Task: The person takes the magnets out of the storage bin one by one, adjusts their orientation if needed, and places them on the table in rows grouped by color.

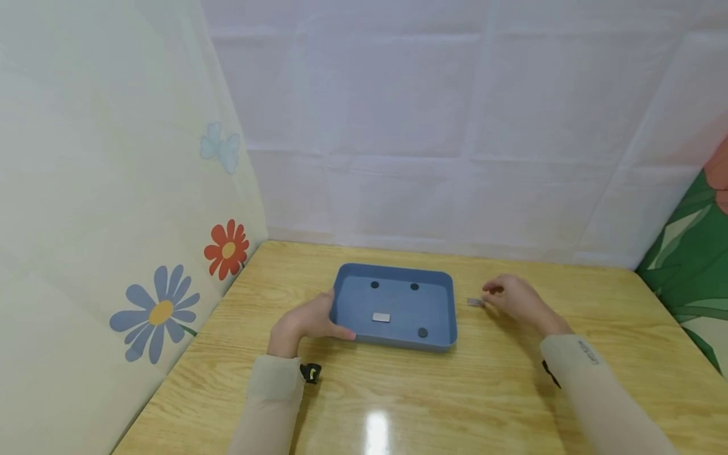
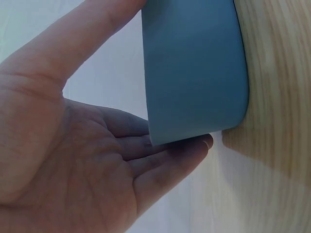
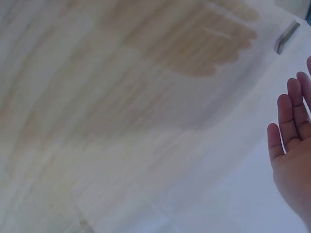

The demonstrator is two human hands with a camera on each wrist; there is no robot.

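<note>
A shallow blue tray sits on the table. My left hand grips its near left corner, the thumb along the front wall and the fingers against the left side. In the left wrist view the hand spans the tray's blue wall. Inside the tray lie a small silver rectangular block and several dark round discs. Right of the tray, my right hand is at a small grey flat piece. In the right wrist view, that hand's visible fingers are straight, apart from the grey piece; its thumb is hidden.
The wood-grain table extends around the tray. Behind it hangs a creased white sheet. A flower-printed cloth stands at the left, and a green leaf print borders the right.
</note>
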